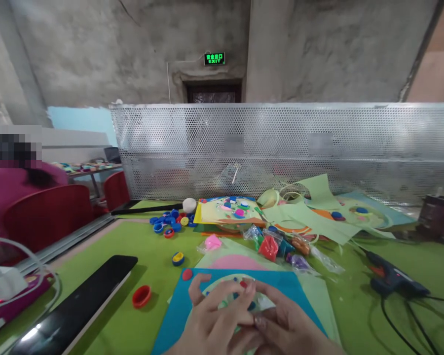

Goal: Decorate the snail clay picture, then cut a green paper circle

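Note:
My left hand (217, 316) and my right hand (285, 319) meet over a blue sheet (174, 311) at the table's near edge. The fingers of both are bent and pressed together at the tips. Whatever they pinch is hidden between them. A small red bit (243, 284) shows close to the fingertips; whether it is held or lies on the sheet I cannot tell. Beneath the hands, a pale round picture (225, 282) with small coloured pieces is mostly covered. A red lump (187, 274) sits at the sheet's upper left corner.
Bagged coloured clay (269, 247) and a decorated card (207, 213) lie beyond the sheet. Blue caps (163, 222), a red cap (141, 296) and a phone (81, 301) are on the left. A glue gun (395, 277) with its cable lies right. Perforated metal panels (281, 148) stand behind.

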`<state>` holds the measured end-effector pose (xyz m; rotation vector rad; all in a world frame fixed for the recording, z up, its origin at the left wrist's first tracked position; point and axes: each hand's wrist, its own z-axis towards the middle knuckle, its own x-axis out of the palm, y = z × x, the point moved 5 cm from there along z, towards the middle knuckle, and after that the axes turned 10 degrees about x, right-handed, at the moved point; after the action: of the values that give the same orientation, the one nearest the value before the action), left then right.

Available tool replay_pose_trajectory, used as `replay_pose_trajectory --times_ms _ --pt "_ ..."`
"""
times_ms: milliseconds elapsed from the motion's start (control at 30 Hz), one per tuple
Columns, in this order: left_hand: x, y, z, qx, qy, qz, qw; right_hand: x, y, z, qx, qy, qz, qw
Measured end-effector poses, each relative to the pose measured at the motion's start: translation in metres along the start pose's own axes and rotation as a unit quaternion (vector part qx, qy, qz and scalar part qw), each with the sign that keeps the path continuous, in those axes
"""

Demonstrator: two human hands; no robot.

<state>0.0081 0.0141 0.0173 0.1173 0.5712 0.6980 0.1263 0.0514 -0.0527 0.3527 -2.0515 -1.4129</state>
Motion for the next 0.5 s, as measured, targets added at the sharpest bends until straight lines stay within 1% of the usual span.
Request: replay_pose_trajectory --times_ms 100,167,300,400,500 --pt "-0.004 0.003 -0.007 -0.02 -0.012 -0.017 1.0 0.0 -0.002 0.004 0.002 -0.007 -0.025 1.0" --pt "-0.006 0.004 -0.012 -0.027 -0.02 -0.027 0.999 -0.001 -0.005 0.006 0.005 -0.028 -0.041 0.999" --pt "-0.004 0.004 -0.02 -0.018 -0.007 -0.03 0.999 -0.005 -0.011 0.007 0.007 -0.072 -0.041 0.996" --pt "-0.003 0.004 -0.022 -0.007 -0.01 -0.028 1.0 -0.008 -0.013 0.007 0.009 -0.079 -0.04 0.996" --pt "-0.005 0.004 -0.022 -0.005 -0.021 -0.022 1.0 -0.009 -0.013 0.008 0.0 -0.081 -0.067 0.994"
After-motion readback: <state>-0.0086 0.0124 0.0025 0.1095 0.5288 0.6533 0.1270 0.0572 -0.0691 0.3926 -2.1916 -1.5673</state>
